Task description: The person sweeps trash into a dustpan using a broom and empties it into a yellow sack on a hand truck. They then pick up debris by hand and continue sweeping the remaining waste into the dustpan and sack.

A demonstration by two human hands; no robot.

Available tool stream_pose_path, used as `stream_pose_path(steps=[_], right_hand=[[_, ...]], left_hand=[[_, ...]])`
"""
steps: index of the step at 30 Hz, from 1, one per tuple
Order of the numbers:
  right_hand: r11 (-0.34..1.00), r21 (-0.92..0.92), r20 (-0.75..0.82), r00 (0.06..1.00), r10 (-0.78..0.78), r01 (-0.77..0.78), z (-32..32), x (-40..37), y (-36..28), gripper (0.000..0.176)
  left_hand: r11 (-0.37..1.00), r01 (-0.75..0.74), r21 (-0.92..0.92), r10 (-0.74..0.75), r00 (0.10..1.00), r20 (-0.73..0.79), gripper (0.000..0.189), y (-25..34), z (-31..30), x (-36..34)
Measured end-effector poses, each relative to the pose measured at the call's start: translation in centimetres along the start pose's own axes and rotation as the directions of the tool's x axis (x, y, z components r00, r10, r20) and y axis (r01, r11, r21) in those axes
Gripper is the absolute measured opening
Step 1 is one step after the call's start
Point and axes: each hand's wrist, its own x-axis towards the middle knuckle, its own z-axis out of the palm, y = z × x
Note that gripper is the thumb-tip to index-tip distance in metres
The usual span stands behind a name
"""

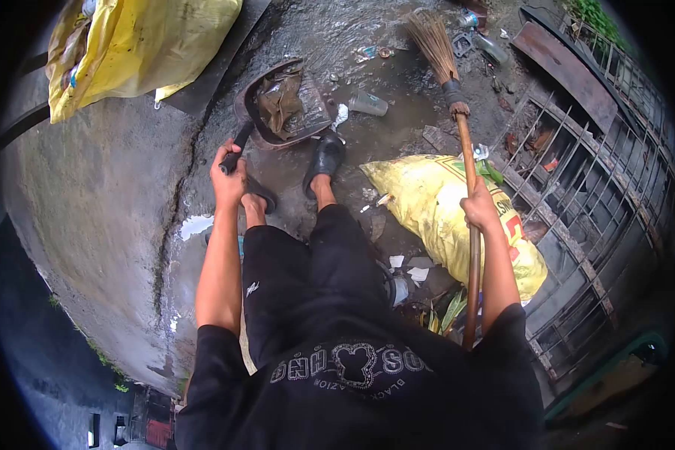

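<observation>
My left hand (229,176) is closed around the black handle of a dustpan (307,126). Brown, crumpled litter (280,103) lies inside the pan, which rests on the wet ground ahead of my feet. With my right hand (480,206) I grip the wooden stick of a stiff-bristled broom (463,139). Its bristles point away from me, up and slightly left, near scattered rubbish. A clear plastic cup (368,103) lies just right of the dustpan, beside a scrap of white paper (342,115). Behind the broom stick sits a filled yellow sack (420,195).
Another yellow sack (146,45) stands at the upper left. A rusty metal grating (577,195) runs along the right side, and a concrete wall (97,202) along the left. Plastic bottles (490,49) and paper scraps (420,268) litter the wet, muddy ground.
</observation>
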Motion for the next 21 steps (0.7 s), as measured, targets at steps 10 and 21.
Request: stream_pose_path(steps=[10,21], right_hand=[[0.978,0.198,0.465,0.885,-0.039,-0.061,9.7,-10.8,3.2,0.038],[0.977,0.214,0.067,0.997,-0.027,0.012,5.4,-7.2,0.7,0.025]], left_hand=[[0.985,0.004,0.171,-0.018,0.996,0.083,0.025,2.4,3.3,2.0],[1.0,0.002,0.025,-0.003,1.0,0.015,0.013,2.6,3.2,2.3]])
